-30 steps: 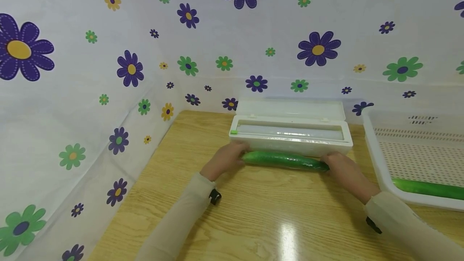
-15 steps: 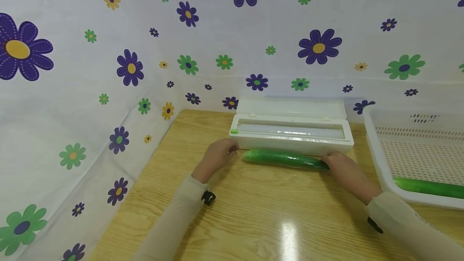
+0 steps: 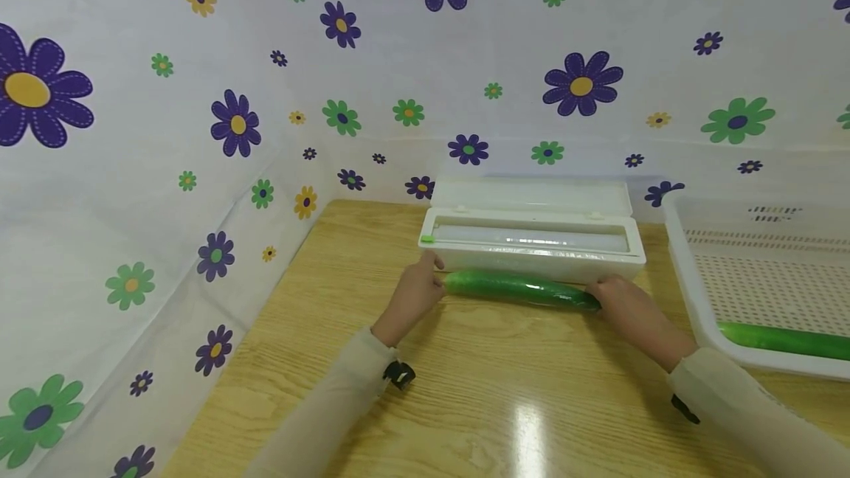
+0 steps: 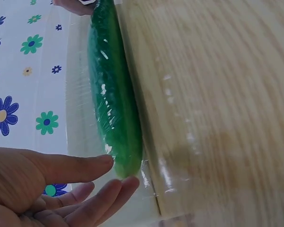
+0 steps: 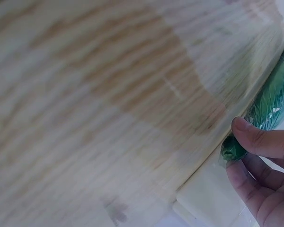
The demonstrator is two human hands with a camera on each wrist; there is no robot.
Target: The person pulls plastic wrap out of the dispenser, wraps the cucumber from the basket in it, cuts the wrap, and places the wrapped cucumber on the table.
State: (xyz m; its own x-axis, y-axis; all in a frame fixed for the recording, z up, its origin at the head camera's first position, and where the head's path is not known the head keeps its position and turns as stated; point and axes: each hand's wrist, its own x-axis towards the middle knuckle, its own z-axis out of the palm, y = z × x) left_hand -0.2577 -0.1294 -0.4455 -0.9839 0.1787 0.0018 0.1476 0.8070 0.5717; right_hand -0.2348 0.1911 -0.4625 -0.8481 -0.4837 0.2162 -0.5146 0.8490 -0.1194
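Observation:
A long green cucumber [image 3: 521, 291] in clear shiny film lies along the front of a white cling film dispenser [image 3: 531, 262]. At its pale left end is my left hand [image 3: 413, 292]. In the left wrist view the thumb and fingers of that hand [image 4: 61, 189] are spread apart, with the tips right at the cucumber's end [image 4: 125, 161]. My right hand [image 3: 631, 316] holds the dark right end. The right wrist view shows its thumb and fingers [image 5: 265, 165] pinching the dark tip of the cucumber [image 5: 233, 149].
The dispenser's lid [image 3: 531, 196] stands raised, with a roll of film [image 3: 531, 237] inside. To the right sits a white perforated basket [image 3: 684, 279] holding another cucumber [image 3: 786, 340]. Flower-printed sheeting [image 3: 372, 57] borders the wooden table [image 3: 465, 382] behind and at left.
My left hand draws off leftward from the cucumber's pale end, then comes back to it with the thumb raised. The right hand stays at the dark end.

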